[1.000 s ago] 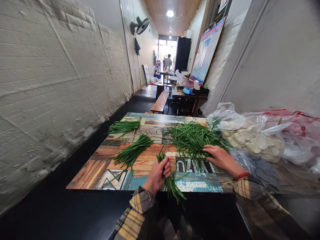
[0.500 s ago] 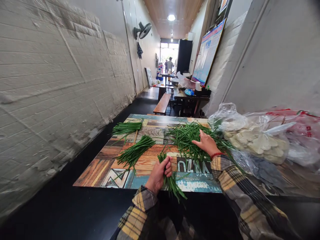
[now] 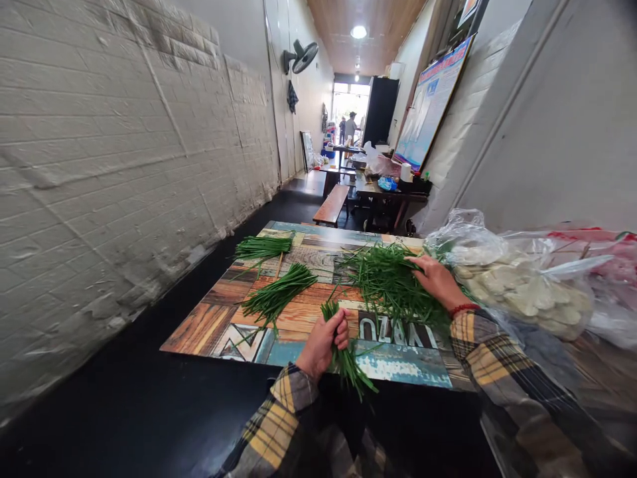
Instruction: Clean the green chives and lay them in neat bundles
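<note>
My left hand (image 3: 324, 340) is closed around a bunch of garlic chives (image 3: 350, 370), whose ends hang over the table's front edge. At the right, my right hand (image 3: 436, 282) rests on the far right side of a loose pile of chives (image 3: 385, 275). Its fingers are stretched out and apart, touching the upper stalks. Two sorted bundles lie on the left of the patterned table (image 3: 194, 332): a nearer chive bundle (image 3: 279, 292) and a farther chive bundle (image 3: 265, 247).
Clear plastic bags (image 3: 522, 279) with pale, flat round pieces stand at the table's right. Beyond the table are a wooden bench (image 3: 332, 204) and a dark table (image 3: 393, 191) with goods. A wall fan (image 3: 302, 58) hangs left. People (image 3: 351, 126) stand by the far doorway.
The view has swung slightly left, so the scene sits further right. My right hand has shifted right across the loose pile. My left hand keeps its hold on the bunch.
</note>
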{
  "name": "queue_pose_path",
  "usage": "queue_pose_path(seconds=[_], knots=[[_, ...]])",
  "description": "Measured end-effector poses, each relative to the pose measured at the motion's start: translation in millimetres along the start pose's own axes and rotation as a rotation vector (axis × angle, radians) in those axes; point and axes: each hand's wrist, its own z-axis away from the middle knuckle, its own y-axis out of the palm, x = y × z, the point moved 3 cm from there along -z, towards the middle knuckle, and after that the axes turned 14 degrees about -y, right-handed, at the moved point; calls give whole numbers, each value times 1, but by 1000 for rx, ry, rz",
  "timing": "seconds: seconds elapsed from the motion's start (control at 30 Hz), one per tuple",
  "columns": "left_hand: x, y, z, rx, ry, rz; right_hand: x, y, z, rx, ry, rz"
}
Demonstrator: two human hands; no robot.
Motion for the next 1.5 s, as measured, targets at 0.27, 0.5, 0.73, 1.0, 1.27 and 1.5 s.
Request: queue_pose_path(seconds=[0.27,0.5,0.73,1.0,1.27,1.5], knots=[[0,2,1,-5,-15,-2,-27,9,39,55,252,1],[0,3,2,-27,-15,-8,-40,-9,51,78,254,28],[-1,3,1,-30,-17,-12,-3,-13,32,-115,126,-184],[-3,9,7,-86,-33,-68,30,29,18,55,-50,25],[-52,63,18,-26,46,-298,10,42,19,26,75,80],[-83,62,-39,-75,67,-316,13,45,3,-132,86,-52]])
